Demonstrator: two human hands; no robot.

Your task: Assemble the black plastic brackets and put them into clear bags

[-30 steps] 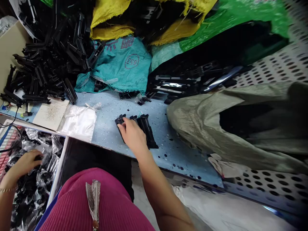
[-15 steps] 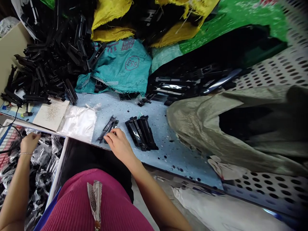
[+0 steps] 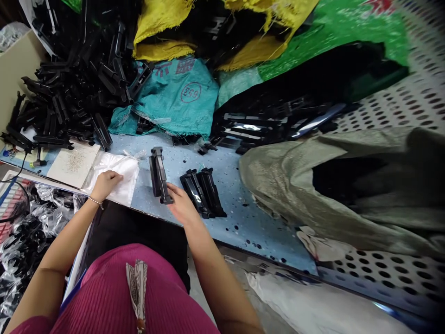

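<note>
Right hand (image 3: 182,204): 1, pinching the lower end of 1 black part (image 3: 160,176), now held upright at the desk (image 3: 231,185), where it slanted a moment ago. Left hand (image 3: 106,182): 1, shifted from the bagged pieces (image 3: 55,218) onto the white plastic bags (image 3: 127,188); fingers bunched, grip uncertain from here. Both hands now engaged. Alongside: 2 black units (image 3: 196,190). Farther right: 1 grey sack (image 3: 274,181).

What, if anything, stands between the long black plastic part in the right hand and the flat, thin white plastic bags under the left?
Nothing visible: only speckled light-blue tabletop separates the long black plastic part in the right hand from the flat, thin white plastic bags. The left hand does cover part of those bags.
</note>
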